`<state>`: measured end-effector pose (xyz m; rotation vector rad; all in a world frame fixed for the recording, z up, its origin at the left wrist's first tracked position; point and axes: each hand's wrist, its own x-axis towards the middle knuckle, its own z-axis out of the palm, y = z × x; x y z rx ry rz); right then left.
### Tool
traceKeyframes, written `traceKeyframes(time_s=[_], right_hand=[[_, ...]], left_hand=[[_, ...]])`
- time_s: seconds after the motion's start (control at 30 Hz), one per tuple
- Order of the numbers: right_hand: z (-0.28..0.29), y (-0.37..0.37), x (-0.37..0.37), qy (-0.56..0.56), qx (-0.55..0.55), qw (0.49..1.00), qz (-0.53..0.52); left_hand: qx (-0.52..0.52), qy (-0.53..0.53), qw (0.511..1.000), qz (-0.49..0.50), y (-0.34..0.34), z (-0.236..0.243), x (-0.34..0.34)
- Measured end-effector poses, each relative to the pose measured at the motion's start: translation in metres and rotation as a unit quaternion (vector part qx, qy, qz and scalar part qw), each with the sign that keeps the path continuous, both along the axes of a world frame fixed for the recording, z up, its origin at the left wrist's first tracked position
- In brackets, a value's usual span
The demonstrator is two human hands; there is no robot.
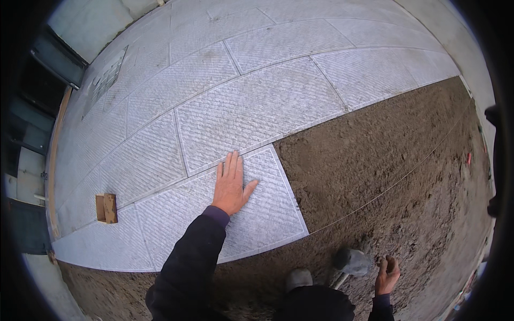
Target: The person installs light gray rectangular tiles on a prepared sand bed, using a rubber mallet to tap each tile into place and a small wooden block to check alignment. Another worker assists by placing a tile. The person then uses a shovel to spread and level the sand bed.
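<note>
I have the left hand [230, 186] spread wide on the slab [267, 211], the mallet [357, 262] just left of the nearer, half-curled right hand [387, 276].

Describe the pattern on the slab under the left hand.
The slab has pale grey, parallel ridges; head view shows it best.

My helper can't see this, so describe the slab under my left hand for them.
Start at the grey paving, where it meets the brown soil. In the picture's lowest row, take the slab at the right-hand end, under the left hand. Unlike its neighbours, it has a thin pale string meeting its lower right corner.
</note>
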<state>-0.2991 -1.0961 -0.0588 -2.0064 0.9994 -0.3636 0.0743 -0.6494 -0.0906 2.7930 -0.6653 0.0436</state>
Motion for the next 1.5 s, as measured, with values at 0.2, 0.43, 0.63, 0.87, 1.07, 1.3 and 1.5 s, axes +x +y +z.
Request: traceKeyframes(time_s=[0.2, 0.43, 0.63, 0.87, 1.07, 1.3, 1.5], right_hand=[[-0.063, 0.050, -0.134, 0.181, -0.030, 0.982, 0.046], [-0.078, 0.093, -0.098, 0.314, 0.015, 0.943, 0.112], [-0.109, 0.099, -0.081, 0.236, -0.041, 0.967, 0.086], [-0.054, 0.090, -0.075, 0.173, 0.030, 0.984, 0.027], [0.046, 0.127, -0.065, 0.169, 0.203, 0.951, 0.162], [0.025, 0.154, -0.017, 0.148, 0.105, 0.885, 0.428], [0.029, 0.159, -0.005, 0.172, 0.050, 0.843, 0.508]], left_hand=[[-0.031, 0.013, 0.998, -0.049, -0.084, -0.009, 0.040], [0.024, 0.183, 0.976, -0.117, -0.035, 0.022, -0.095], [-0.018, 0.159, 0.975, -0.153, -0.002, 0.010, -0.140], [-0.022, 0.159, 0.971, -0.175, 0.049, 0.032, -0.170], [0.006, 0.132, 0.990, -0.049, 0.139, 0.040, -0.229], [-0.028, 0.107, 0.990, 0.091, 0.184, 0.028, -0.288], [-0.006, 0.083, 0.976, 0.201, 0.229, 0.023, -0.322]])
